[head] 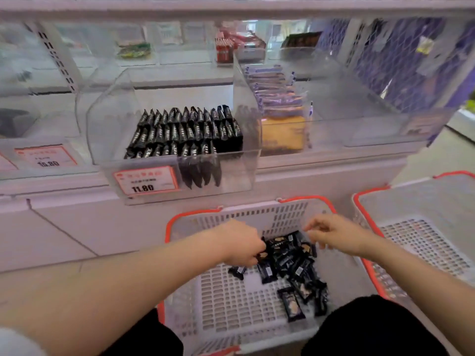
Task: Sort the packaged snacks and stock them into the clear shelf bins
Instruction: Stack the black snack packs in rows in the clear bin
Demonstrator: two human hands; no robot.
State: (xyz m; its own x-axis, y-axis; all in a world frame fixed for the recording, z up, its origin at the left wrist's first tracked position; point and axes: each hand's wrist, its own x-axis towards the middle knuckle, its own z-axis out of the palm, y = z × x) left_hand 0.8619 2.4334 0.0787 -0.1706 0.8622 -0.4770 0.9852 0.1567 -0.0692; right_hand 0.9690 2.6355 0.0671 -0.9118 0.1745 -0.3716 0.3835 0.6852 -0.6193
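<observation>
Below, the left hand (241, 244) is seen reaching into the white perforated plastic basket with the orange rim (221, 304), its fingers curled around a small black snack packet (261, 255) at the edge of the loose heap of black packets (293, 265). Just right of the heap, the right hand (334, 235) is held above it, fingers loosely bent, nothing gripped. Higher up, the clear plastic shelf bin (231, 176) is lined with upright black packets (185, 132).

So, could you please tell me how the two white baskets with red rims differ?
The near basket holds loose black snack packets, and both hands, left and right, reach into it. The right-hand basket shows only bare floor. Both are perforated white plastic, red-rimmed.
</observation>
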